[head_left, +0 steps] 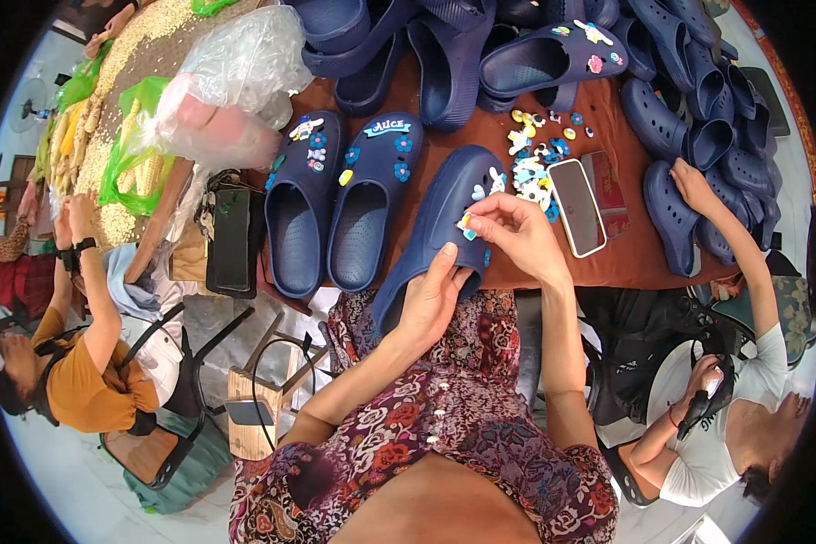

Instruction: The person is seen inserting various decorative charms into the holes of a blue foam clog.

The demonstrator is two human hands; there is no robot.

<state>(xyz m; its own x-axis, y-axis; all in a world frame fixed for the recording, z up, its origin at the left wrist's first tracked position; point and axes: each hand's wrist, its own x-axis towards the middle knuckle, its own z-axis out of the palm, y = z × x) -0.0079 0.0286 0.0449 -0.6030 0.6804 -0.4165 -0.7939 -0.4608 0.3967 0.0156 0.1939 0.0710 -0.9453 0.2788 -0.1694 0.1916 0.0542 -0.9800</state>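
The counter (pixel 626 258), covered in a reddish-brown cloth, ran across the far half of the view and carried a heap of navy clogs (pixel 689 82) piled at the far right, probably stock waiting its turn. A finished-looking pair of clogs (pixel 340 204) with charms on their uppers lay side by side to the left, toes pointing far, set out of the way of the working spot. At the middle, overhanging the near edge of the counter, was the navy clog (pixel 440 231) in hand: its long axis ran on a slant, the heel opening low and near-left towards the person's lap, the toe pointing far and a little right. That tilt seemed to turn the perforated upper towards the person. The left hand (pixel 431 299) was closed around the heel end, thumb along the rim, bracing the shoe against pressure from above. The right hand (pixel 517 231) hovered over the upper with its fingers pinched on a small multicoloured charm (pixel 467 225), held right at the clog's surface. Just to the right lay a phone (pixel 578 207), screen up, and beyond it a loose scatter of charms (pixel 535 168), within easy reach of the right hand. A clear plastic bag (pixel 231 86) sat at the far left.
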